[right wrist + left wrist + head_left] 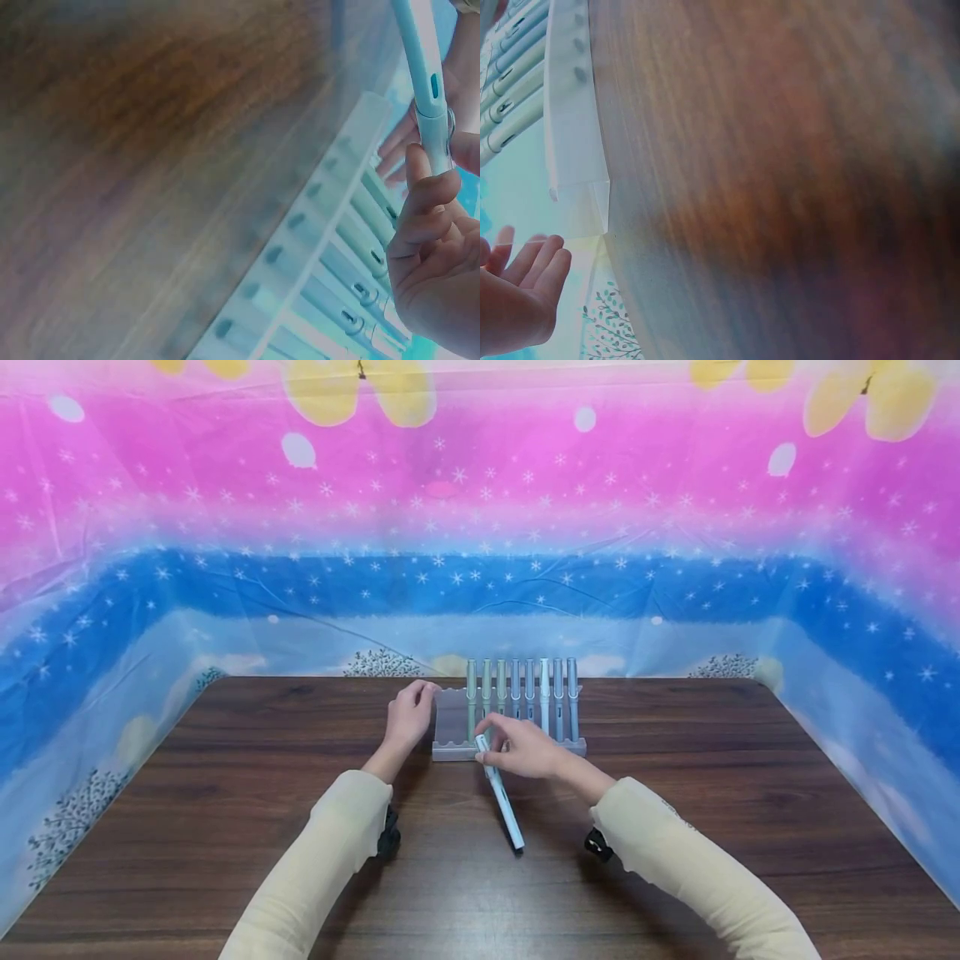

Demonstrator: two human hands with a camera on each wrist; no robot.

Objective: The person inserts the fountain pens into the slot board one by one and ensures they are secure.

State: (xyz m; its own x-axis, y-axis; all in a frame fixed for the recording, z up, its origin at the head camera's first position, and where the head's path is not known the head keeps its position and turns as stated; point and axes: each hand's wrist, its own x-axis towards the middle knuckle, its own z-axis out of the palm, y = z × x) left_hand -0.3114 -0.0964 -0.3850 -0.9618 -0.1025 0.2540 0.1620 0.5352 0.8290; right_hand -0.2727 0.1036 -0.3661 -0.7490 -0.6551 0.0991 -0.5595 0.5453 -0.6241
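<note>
A clear plastic pen rack (450, 718) stands on the table with several capped pens upright in a row, green ones at left, then grey-blue ones with a paler pen (544, 693) among them. My left hand (409, 714) holds the rack's upper left corner between thumb and fingers; in the left wrist view the fingers (551, 274) reach past its side. In front of the rack, my right hand (525, 748) pinches a pale blue pen (504, 806) near its capped end. That pen slants, its other end pointing down toward me. The rack's left part holds no pens.
The dark wooden table (247, 793) extends on both sides of the rack. Behind it hangs a pink and blue cloth (480, 585) with snowflakes. Black bands (597, 845) show at the wrists below the cream sleeves (667, 852).
</note>
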